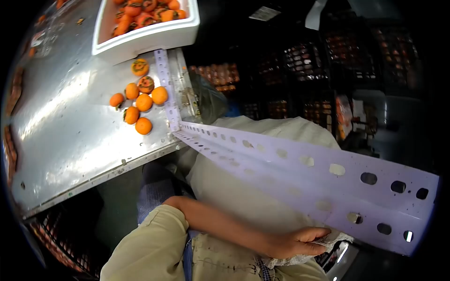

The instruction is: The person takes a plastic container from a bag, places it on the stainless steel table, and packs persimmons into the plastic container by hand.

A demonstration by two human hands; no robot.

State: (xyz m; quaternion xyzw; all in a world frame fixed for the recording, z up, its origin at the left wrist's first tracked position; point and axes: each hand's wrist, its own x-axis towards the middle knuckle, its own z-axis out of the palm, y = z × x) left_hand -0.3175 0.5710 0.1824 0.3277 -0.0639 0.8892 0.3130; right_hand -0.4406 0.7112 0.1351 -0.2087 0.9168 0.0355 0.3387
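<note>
My left hand (298, 242) reaches across my lap to the right, its fingers closed on a crumpled whitish cloth (300, 260). It is close to the lower side of a pale purple perforated angle post (281, 164), and part of the cloth hangs beyond the fingers. My right hand does not show. Up on the metal table (61, 154), several orange persimmons (144, 102) lie loose beside a purple perforated edge strip (162, 70). Behind them stands a white foam box (145, 35) filled with more persimmons.
Dark crates (304, 58) with wrapped goods are stacked at the back right. Under the table at the lower left is another black crate (61, 243). The angle post rises from the table corner towards the right, crossing in front of a pale cloth-like covering (225, 187).
</note>
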